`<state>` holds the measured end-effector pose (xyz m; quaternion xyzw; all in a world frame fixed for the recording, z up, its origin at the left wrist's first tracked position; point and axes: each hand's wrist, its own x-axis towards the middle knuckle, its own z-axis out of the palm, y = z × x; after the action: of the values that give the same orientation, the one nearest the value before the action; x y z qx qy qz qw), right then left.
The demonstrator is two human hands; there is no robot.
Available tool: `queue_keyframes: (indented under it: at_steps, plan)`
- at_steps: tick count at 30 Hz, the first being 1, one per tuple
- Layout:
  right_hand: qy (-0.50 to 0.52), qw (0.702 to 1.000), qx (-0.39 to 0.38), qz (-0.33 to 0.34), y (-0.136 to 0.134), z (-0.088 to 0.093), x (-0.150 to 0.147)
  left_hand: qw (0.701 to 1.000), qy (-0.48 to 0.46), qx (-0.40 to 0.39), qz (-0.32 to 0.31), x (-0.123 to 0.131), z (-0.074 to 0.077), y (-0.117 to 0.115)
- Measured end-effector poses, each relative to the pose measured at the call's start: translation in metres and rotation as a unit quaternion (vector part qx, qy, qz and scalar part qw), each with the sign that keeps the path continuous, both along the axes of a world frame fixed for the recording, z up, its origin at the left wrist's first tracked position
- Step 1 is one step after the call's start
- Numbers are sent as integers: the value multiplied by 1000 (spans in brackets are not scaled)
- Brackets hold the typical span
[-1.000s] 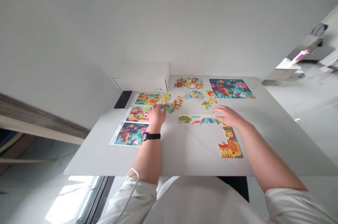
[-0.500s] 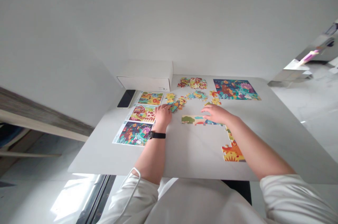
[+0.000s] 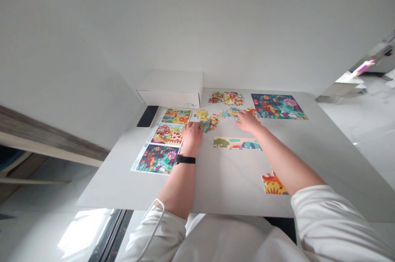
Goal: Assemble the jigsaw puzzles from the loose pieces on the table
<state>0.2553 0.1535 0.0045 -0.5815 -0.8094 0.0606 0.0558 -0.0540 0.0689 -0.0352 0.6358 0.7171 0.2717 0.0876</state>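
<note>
On the white table [image 3: 222,179] my left hand [image 3: 191,134], with a black watch on the wrist, rests with curled fingers at a cluster of loose puzzle pieces [image 3: 208,122]. My right hand [image 3: 247,121] reaches forward with fingers spread over loose pieces [image 3: 230,111] beside the finished puzzle [image 3: 277,106]. A joined strip of puzzle edge [image 3: 236,143] lies between my arms. An orange corner section [image 3: 273,183] shows beside my right forearm, partly hidden by it.
Three picture cards [image 3: 166,134] lie in a column at the left. A white box [image 3: 171,87] stands at the back against the wall, a black phone [image 3: 147,116] beside it. Another heap of pieces [image 3: 226,97] sits at the back.
My right hand has left the joined strip and moved forward to the loose pieces near the finished puzzle. My left hand shifted slightly right to the cluster of pieces.
</note>
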Motion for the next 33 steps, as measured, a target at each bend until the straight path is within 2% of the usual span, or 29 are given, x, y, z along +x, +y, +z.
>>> queue_keyframes:
  at_steps: [5,9,15,18,25,33]
  plan:
    - [-12,999,1,-36,15,-17,-8,1000,-2,-3,11,-1,-1,0]
    - [-5,1000,0,-23,16,-24,-7,1000,3,-10,14,0,1,0]
    - [39,999,2,37,10,-23,10,999,20,-21,17,4,10,-4]
    - [51,998,-1,46,5,-23,21,999,25,-21,18,6,12,-6]
    - [51,999,1,19,-7,-20,40,999,27,-26,36,5,10,-5]
    - [44,999,5,-16,-11,-18,43,999,-34,7,26,1,8,0]
